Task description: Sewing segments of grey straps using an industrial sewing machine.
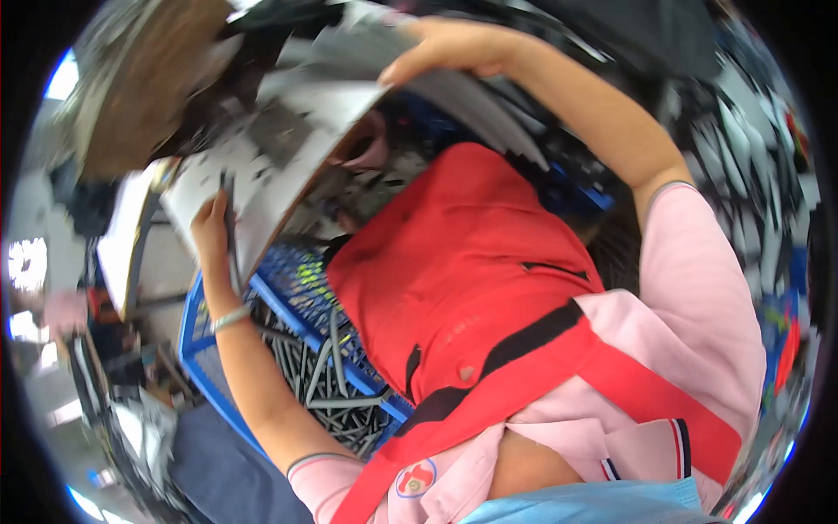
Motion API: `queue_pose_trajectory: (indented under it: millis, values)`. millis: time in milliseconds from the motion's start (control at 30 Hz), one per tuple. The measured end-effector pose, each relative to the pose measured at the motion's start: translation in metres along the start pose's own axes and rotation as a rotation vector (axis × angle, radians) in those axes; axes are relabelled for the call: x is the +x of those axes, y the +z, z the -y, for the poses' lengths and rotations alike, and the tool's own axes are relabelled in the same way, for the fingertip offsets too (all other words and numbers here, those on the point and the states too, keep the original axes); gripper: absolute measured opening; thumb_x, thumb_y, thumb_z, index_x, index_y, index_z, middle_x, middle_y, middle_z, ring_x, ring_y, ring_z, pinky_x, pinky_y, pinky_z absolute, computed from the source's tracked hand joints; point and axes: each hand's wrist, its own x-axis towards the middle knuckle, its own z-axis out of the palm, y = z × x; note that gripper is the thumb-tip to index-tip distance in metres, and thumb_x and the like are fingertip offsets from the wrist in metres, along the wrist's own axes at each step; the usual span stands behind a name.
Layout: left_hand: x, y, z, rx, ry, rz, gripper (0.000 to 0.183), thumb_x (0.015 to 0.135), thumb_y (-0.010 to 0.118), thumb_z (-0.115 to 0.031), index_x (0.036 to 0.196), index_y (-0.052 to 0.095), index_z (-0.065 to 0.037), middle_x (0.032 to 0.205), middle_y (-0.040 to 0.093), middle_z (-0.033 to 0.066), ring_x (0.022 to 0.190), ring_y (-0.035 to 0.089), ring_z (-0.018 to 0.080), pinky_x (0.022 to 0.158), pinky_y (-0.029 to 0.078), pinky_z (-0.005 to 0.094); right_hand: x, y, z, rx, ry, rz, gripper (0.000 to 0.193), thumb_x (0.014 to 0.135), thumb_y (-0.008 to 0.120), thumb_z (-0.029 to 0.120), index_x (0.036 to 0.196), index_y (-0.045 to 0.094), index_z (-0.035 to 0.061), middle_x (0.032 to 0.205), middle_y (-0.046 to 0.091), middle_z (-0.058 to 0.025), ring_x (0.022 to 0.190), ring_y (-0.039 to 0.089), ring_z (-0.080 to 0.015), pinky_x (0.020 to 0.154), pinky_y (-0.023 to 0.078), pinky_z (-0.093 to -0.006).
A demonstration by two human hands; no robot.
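Observation:
My left hand [211, 231] is closed on a narrow dark grey strip [230, 227], held beside the edge of a white tabletop [301, 179]. At the far side, my right hand [454, 48] grips a bundle of long grey strips [471, 109], its thumb towards the tabletop and its other fingers partly hidden. The strips fan out and hang past the table edge, blurred. A dark grey flat piece [279, 133] and small dark scraps lie on the white top.
A blue plastic basket [196, 336] full of grey strips stands below my left forearm. My red apron [471, 253] covers my lap. A brown, board-like object [140, 87] looms at the far left. More grey pieces [751, 175] are heaped at the right.

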Motion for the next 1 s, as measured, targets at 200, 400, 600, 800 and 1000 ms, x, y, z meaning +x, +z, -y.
queue_pose_trajectory:
  millis: [200,400,600,800,1000]
  values:
    - [-0.006,0.034,0.041,0.349,0.318,-0.214,0.039,0.097,0.053,-0.036,0.101,0.068,0.000,0.084,0.070,0.0157,0.076,0.065,0.0267,0.070,0.049,0.0389,-0.170,0.012,-0.104,0.288,0.357,0.139,0.066,0.073,0.083,0.027,0.125,0.052,-0.0015,0.115,0.062,-0.0091,0.102,0.057,-0.0157,0.091,0.046,-0.0299]
    - [-0.001,0.043,0.029,0.372,0.405,-0.233,0.040,0.097,0.053,-0.036,0.106,0.068,0.001,0.091,0.071,0.0170,0.083,0.068,0.0305,0.074,0.051,0.0387,-0.398,-0.029,-0.220,-0.578,1.004,0.098,0.088,0.067,0.081,0.033,0.141,0.043,0.0036,0.129,0.058,-0.0179,0.121,0.055,-0.0254,0.100,0.042,-0.0366]
    - [-0.012,0.040,0.043,0.447,0.248,-0.263,0.038,0.097,0.051,-0.038,0.107,0.069,-0.006,0.095,0.070,0.0186,0.087,0.068,0.0348,0.073,0.051,0.0423,-0.282,0.011,-0.172,-0.287,0.591,0.233,0.043,0.081,0.067,0.023,0.119,0.060,0.0033,0.109,0.067,-0.0160,0.100,0.063,-0.0273,0.085,0.050,-0.0372]
    - [-0.030,0.051,0.022,0.406,0.329,-0.334,0.034,0.096,0.052,-0.035,0.099,0.069,-0.006,0.085,0.068,0.0207,0.078,0.065,0.0400,0.068,0.049,0.0453,-0.096,0.055,-0.108,-0.505,-0.227,0.048,0.021,0.088,0.059,0.015,0.105,0.064,0.0024,0.100,0.065,-0.0144,0.096,0.063,-0.0298,0.084,0.049,-0.0373]
    - [-0.037,0.052,0.006,0.347,0.302,-0.368,0.031,0.094,0.054,-0.032,0.098,0.070,-0.007,0.084,0.069,0.0173,0.078,0.066,0.0369,0.069,0.050,0.0438,0.065,0.010,-0.096,-0.840,-0.436,-0.522,0.023,0.084,0.058,0.010,0.105,0.065,0.0039,0.104,0.062,-0.0155,0.102,0.060,-0.0339,0.089,0.049,-0.0411]
